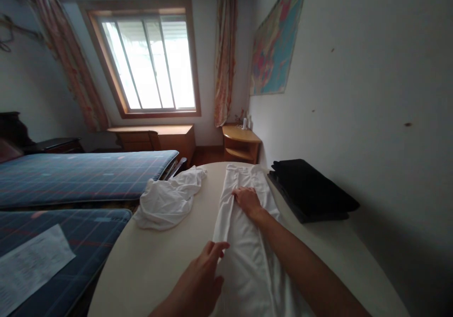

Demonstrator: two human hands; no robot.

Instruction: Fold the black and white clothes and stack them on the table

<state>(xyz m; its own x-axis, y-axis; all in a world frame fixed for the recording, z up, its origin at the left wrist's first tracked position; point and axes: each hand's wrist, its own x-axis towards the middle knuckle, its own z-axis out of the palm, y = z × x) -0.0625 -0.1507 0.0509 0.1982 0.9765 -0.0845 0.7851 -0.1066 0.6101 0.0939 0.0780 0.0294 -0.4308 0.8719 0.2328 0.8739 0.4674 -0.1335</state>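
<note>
A white garment [244,260], folded into a long strip, lies lengthwise on the round cream table [141,260]. My right hand [247,201] rests on its upper part, fingers curled and closed on a fold of the cloth. Lower down, at the garment's left edge, is my left hand [203,277], thumb and forefinger apart. Whether its fingertips touch the cloth is hard to tell. A second white cloth item [168,201] lies crumpled at the table's left edge. On the right side sits a stack of folded black cloth [311,189].
Two beds with blue checked mattresses [88,173] stand to the left, a printed paper sheet [35,265] on the nearer one. The wall [371,71] runs along the right. At the back are a wooden desk [177,137] and a corner shelf [242,137].
</note>
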